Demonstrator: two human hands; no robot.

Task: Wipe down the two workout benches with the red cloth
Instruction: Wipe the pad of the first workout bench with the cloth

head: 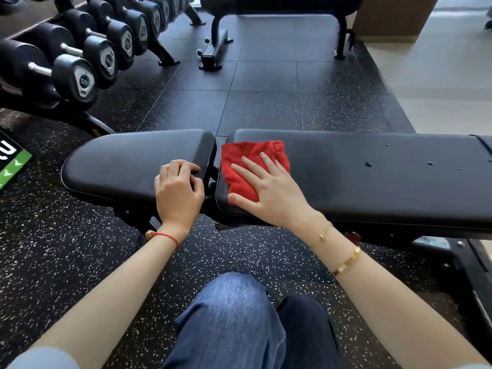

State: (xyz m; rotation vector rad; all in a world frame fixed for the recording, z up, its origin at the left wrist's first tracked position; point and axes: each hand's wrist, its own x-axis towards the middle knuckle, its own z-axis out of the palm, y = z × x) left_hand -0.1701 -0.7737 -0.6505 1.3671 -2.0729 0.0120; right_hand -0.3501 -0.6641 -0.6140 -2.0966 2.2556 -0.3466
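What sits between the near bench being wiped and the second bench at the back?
In the head view, only bare dark speckled rubber floor tiles lie between the near bench and the far bench; the dumbbell rack stands off to the left.

Cloth (241,166): red, plain. Near bench (372,177): black pads. Far bench (279,4): black. Floor tiles (266,107): black with white specks. Dumbbells (74,78): black heads, silver handles, grey end plates. Floor sign (13,163): green and black, white marks. Jeans (234,320): blue denim. Left wrist cord (166,237): red. Right wrist bracelets (346,262): gold. Outer floor (439,89): pale beige.
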